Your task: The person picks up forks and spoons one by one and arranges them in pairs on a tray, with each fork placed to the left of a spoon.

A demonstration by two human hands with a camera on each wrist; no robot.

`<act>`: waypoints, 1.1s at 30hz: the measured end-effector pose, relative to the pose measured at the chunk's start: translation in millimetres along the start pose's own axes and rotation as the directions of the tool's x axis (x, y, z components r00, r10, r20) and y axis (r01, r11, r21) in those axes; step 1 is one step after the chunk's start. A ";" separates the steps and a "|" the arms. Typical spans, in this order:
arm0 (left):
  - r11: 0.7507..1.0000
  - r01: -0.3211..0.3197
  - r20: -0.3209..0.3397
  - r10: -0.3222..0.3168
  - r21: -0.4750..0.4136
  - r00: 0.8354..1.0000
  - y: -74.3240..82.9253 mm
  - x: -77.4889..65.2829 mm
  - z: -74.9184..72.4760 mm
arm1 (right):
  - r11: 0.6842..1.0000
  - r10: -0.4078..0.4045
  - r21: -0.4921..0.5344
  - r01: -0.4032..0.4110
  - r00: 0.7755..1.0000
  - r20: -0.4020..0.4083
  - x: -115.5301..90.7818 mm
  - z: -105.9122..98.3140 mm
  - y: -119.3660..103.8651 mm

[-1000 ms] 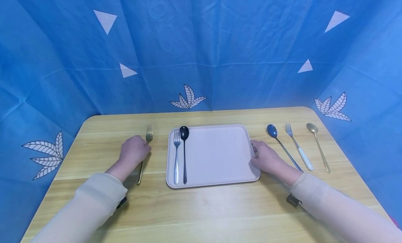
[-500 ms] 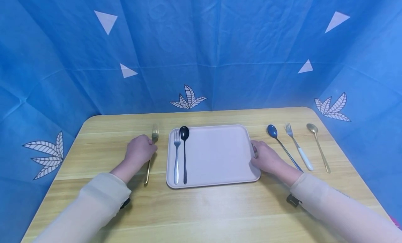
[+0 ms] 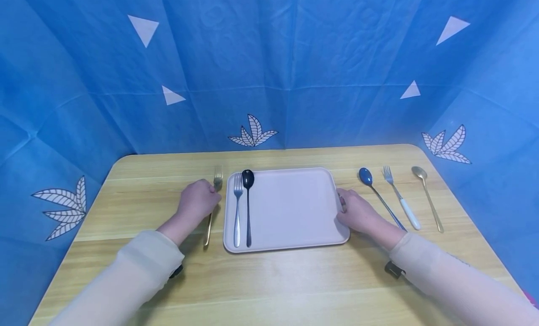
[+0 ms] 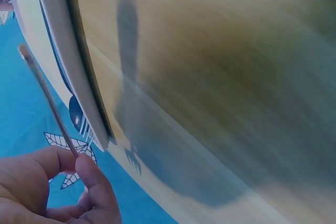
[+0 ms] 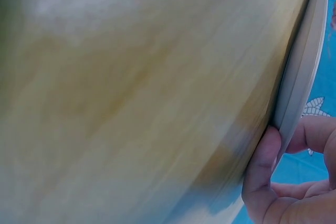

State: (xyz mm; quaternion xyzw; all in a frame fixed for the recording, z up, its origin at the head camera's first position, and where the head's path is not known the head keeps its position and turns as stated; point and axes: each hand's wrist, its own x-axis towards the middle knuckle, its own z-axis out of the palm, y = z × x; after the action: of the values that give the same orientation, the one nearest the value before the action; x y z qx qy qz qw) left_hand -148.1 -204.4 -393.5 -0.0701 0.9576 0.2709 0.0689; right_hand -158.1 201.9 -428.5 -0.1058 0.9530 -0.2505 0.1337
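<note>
My left hand (image 3: 198, 199) pinches a gold fork (image 3: 208, 230) just left of the tray, its tines pointing to the back. In the left wrist view the fork's handle (image 4: 50, 100) rises between thumb and forefinger, clear of the table, and its shadow falls on the wood. The pale pinkish tray (image 3: 294, 209) lies mid-table. My right hand (image 3: 358, 211) grips its right rim, the thumb low against the outer wall (image 5: 296, 77) in the right wrist view. On the tray's left side a silver fork (image 3: 237, 213) and a black spoon (image 3: 248, 209) lie side by side.
Right of the tray lie a blue spoon (image 3: 370, 182), a fork with a pale handle (image 3: 406, 209) and a gold spoon (image 3: 427, 192), all on the wooden table (image 3: 269, 288). A blue patterned cloth (image 3: 269, 59) hangs around the table's back and sides.
My left hand has carried the gold fork rightward, closer to the tray's left edge. The right hand and the tray have stayed in place.
</note>
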 end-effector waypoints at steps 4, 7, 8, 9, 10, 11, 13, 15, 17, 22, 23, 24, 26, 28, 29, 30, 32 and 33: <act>1.000 0.003 0.001 -0.003 -0.017 1.000 4.8 0.2 4.2 | 1.000 -0.004 0.000 0.004 1.000 0.000 -0.2 0.2 0.3; 1.000 0.001 -0.001 -0.001 -0.018 1.000 9.1 0.2 7.8 | 1.000 -0.005 0.001 0.005 1.000 -0.001 -0.5 0.3 0.8; 1.000 0.005 0.004 -0.005 -0.025 1.000 10.8 -0.1 8.7 | 1.000 -0.005 0.002 0.005 1.000 -0.001 -0.6 0.4 0.9; 1.000 0.011 0.009 -0.011 -0.029 1.000 12.6 -0.5 9.6 | 1.000 -0.006 0.002 0.006 1.000 -0.001 -0.6 0.4 1.0; 0.999 0.014 0.013 -0.014 -0.031 1.000 14.5 -1.0 10.3 | 1.000 -0.007 0.001 0.007 1.000 -0.001 -0.5 0.5 1.2; 0.999 0.018 0.016 -0.018 -0.033 1.000 16.2 -1.4 11.0 | 1.000 -0.008 0.000 0.008 1.000 -0.001 -0.5 0.5 1.3; 0.999 0.023 0.018 -0.022 -0.034 1.000 20.4 -2.0 12.4 | 1.000 -0.013 0.000 0.013 1.000 0.000 -0.3 0.9 1.4; 0.999 0.024 0.017 -0.023 -0.033 1.000 24.6 -1.8 14.2 | 1.000 -0.014 -0.002 0.014 1.000 0.000 -0.1 0.9 1.3; 0.999 0.022 0.021 -0.022 -0.044 1.000 28.7 -1.4 16.8 | 1.000 -0.013 -0.004 0.013 1.000 0.000 0.1 0.9 1.2; 0.997 0.009 0.039 -0.006 -0.076 0.999 38.2 -0.2 24.9 | 1.000 -0.010 -0.009 0.010 1.000 0.000 0.2 0.6 0.7; 0.997 -0.001 0.034 0.003 -0.072 0.999 39.6 0.0 26.0 | 1.000 -0.013 -0.009 0.013 1.000 -0.001 0.2 0.6 0.7; 0.997 -0.007 0.031 0.010 -0.073 0.999 41.0 0.0 27.2 | 1.000 -0.015 -0.009 0.015 1.000 0.000 0.3 0.6 0.6; 0.997 -0.023 0.015 0.024 -0.069 1.000 43.2 0.0 28.9 | 1.000 -0.019 -0.011 0.018 1.000 -0.002 0.4 0.8 0.6; 0.997 -0.040 -0.001 0.040 -0.059 0.999 45.3 0.3 30.3 | 1.000 -0.019 -0.014 0.019 1.000 -0.001 0.4 0.9 0.8; 0.997 -0.043 -0.006 0.043 -0.060 0.999 46.5 0.3 31.0 | 1.000 -0.018 -0.015 0.018 1.000 0.001 0.5 0.9 1.0; 0.997 -0.047 -0.012 0.047 -0.057 0.999 47.3 0.8 32.1 | 1.000 -0.015 -0.017 0.015 1.000 0.002 0.6 1.0 1.2; 0.997 -0.052 -0.016 0.051 -0.062 0.999 49.3 1.7 34.3 | 1.000 -0.011 -0.019 0.011 1.000 0.004 0.7 0.8 1.9; 0.996 -0.054 -0.016 0.053 -0.064 0.998 50.7 2.1 35.6 | 1.000 -0.009 -0.021 0.009 1.000 0.004 0.8 0.7 2.5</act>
State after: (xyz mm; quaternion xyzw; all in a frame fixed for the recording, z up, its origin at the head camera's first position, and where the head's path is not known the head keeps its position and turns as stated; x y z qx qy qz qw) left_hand -155.5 -143.0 -398.1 -0.0487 0.9503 0.3030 0.0525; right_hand -159.0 203.5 -430.4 -0.1119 0.9548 -0.2407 0.1335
